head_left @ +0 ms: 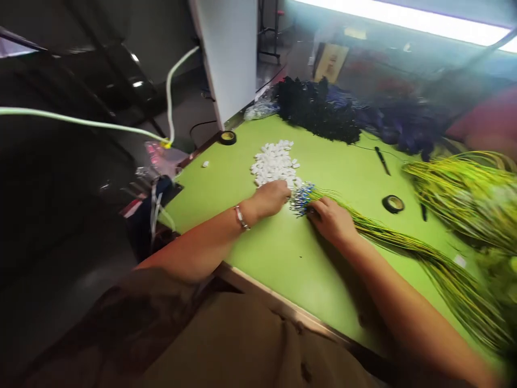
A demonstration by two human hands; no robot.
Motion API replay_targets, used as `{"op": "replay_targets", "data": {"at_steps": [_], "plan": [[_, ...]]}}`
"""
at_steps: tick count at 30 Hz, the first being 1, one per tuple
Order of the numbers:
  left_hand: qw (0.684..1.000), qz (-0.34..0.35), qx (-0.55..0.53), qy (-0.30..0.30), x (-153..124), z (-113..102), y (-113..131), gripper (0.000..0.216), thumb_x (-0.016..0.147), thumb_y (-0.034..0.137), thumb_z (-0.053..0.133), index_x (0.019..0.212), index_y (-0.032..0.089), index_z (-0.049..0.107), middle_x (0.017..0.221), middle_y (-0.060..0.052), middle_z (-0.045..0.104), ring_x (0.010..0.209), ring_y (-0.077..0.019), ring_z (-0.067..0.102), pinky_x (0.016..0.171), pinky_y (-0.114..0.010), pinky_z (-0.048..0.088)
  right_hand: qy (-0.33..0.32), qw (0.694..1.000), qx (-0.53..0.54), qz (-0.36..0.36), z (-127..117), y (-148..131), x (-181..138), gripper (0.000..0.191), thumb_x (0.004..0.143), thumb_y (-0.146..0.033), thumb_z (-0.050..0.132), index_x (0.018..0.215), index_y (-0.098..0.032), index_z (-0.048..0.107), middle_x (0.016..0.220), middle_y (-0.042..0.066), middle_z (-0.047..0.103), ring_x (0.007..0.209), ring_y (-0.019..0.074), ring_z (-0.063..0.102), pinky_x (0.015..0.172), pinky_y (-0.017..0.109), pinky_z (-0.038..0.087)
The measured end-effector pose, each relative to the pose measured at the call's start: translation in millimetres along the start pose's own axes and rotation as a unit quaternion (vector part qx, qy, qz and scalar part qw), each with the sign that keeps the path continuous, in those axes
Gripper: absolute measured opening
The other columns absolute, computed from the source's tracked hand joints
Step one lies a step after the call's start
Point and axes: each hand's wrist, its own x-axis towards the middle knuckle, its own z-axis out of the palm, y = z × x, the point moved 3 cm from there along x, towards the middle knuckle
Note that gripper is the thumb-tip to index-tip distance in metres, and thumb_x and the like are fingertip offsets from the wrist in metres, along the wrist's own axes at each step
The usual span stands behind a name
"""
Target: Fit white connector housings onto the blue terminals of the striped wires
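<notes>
My left hand (271,197), with a bracelet on the wrist, rests at the near edge of a pile of small white plastic pieces (275,163), fingers curled down onto them. My right hand (331,218) lies on a long bundle of yellow-green wires (407,248) close to their blue-tipped ends (301,198), fingers bent over the wires. The two hands are a few centimetres apart on the green table (283,253). What either set of fingertips pinches is hidden.
Two black tape rolls (393,203) (228,137) lie on the table. A black pen-like tool (382,160) sits behind the wires. Dark wire heaps (323,108) fill the far edge, more yellow-green wire (468,199) lies at right. A white post (230,54) and white cable (173,86) stand at left.
</notes>
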Motion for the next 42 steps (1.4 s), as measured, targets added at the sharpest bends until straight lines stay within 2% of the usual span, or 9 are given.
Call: {"op": "replay_targets", "data": {"at_steps": [7, 12, 16, 20, 24, 27, 30, 35, 42], "plan": [[0.981, 0.069, -0.109, 0.145, 3.9, -3.5, -15.1, 0.023, 0.088, 0.021, 0.05, 0.093, 0.017, 0.072, 0.091, -0.009, 0.068, 0.092, -0.0212, 0.061, 0.084, -0.035, 0.047, 0.023, 0.999, -0.031, 0.001, 14.3, 10.7, 17.2, 0.026, 0.097, -0.022, 0.041, 0.095, -0.018, 0.066, 0.097, 0.011, 0.065, 0.094, 0.0217, 0.054, 0.073, 0.03, 0.039], [0.937, -0.004, -0.29, 0.197, -0.9, -14.6, -5.6, 0.024, 0.085, 0.03, 0.059, 0.103, 0.021, 0.073, 0.093, -0.006, 0.07, 0.083, -0.0174, 0.062, 0.079, -0.033, 0.05, 0.121, 0.986, 0.113, -0.002, 9.7, 20.0, 11.8, 0.025, 0.096, -0.025, 0.041, 0.091, -0.019, 0.065, 0.094, 0.01, 0.066, 0.09, 0.0197, 0.056, 0.076, 0.03, 0.042], [0.871, -0.069, -0.468, 0.134, -2.7, -13.6, 5.3, 0.022, 0.076, 0.03, 0.07, 0.095, 0.021, 0.076, 0.088, -0.005, 0.071, 0.078, -0.0151, 0.063, 0.072, -0.028, 0.051, 0.21, 0.924, 0.311, 0.072, 1.1, 26.8, 2.7, 0.015, 0.09, -0.027, 0.049, 0.084, -0.02, 0.061, 0.079, 0.004, 0.063, 0.071, 0.0149, 0.055, 0.069, 0.028, 0.044], [0.755, -0.136, -0.64, 0.044, -4.6, -3.3, 12.2, 0.023, 0.07, 0.026, 0.076, 0.09, 0.016, 0.075, 0.071, -0.002, 0.068, 0.059, -0.0098, 0.059, 0.061, -0.025, 0.05, 0.197, 0.86, 0.449, 0.142, -1.7, 24.0, -2.3, 0.014, 0.082, -0.03, 0.055, 0.076, -0.018, 0.06, 0.065, -0.001, 0.055, 0.058, 0.011, 0.046, 0.057, 0.025, 0.039], [0.639, -0.156, -0.752, -0.044, -7.3, 9.7, 21.8, 0.024, 0.071, 0.025, 0.078, 0.09, 0.012, 0.072, 0.08, -0.006, 0.07, 0.066, -0.0105, 0.065, 0.066, -0.025, 0.052, 0.164, 0.853, 0.465, 0.172, -5.9, 18.2, -4.3, 0.016, 0.077, -0.029, 0.058, 0.068, -0.017, 0.061, 0.058, -0.003, 0.05, 0.053, 0.0096, 0.04, 0.052, 0.024, 0.035], [0.6, -0.177, -0.776, -0.076, -8.2, 16.7, 26.5, 0.023, 0.075, 0.022, 0.076, 0.093, 0.01, 0.07, 0.083, -0.008, 0.071, 0.069, -0.0115, 0.067, 0.069, -0.026, 0.053, 0.145, 0.854, 0.467, 0.178, -8.7, 14.3, -6.1, 0.017, 0.076, -0.029, 0.058, 0.066, -0.017, 0.061, 0.054, -0.004, 0.047, 0.051, 0.0092, 0.038, 0.05, 0.024, 0.032], [0.57, -0.203, -0.794, -0.063, -7.2, 20.9, 26.8, 0.019, 0.078, 0.016, 0.073, 0.095, 0.01, 0.069, 0.082, -0.009, 0.071, 0.068, -0.0106, 0.067, 0.069, -0.025, 0.052, 0.128, 0.866, 0.457, 0.159, -10.0, 9.8, -7.1, 0.018, 0.075, -0.029, 0.057, 0.063, -0.017, 0.059, 0.053, -0.003, 0.047, 0.05, 0.0091, 0.037, 0.048, 0.024, 0.031], [0.544, -0.207, -0.811, -0.057, -4.5, 26.4, 24.0, 0.019, 0.074, 0.016, 0.076, 0.091, 0.009, 0.071, 0.081, -0.008, 0.071, 0.07, -0.0109, 0.067, 0.073, -0.026, 0.052, 0.141, 0.888, 0.417, 0.132, -7.0, 7.1, -6.8, 0.017, 0.076, -0.028, 0.057, 0.063, -0.017, 0.061, 0.051, -0.003, 0.049, 0.047, 0.0084, 0.038, 0.046, 0.023, 0.031], [0.589, -0.163, -0.791, -0.034, -5.3, 26.3, 23.7, 0.033, 0.064, 0.02, 0.084, 0.094, 0.011, 0.072, 0.08, -0.006, 0.071, 0.067, -0.0075, 0.061, 0.072, -0.026, 0.048, 0.191, 0.92, 0.331, 0.089, -5.5, 7.4, -9.1, 0.01, 0.078, -0.024, 0.058, 0.071, -0.019, 0.064, 0.059, 0.0, 0.06, 0.05, 0.0108, 0.049, 0.049, 0.024, 0.039]]}}
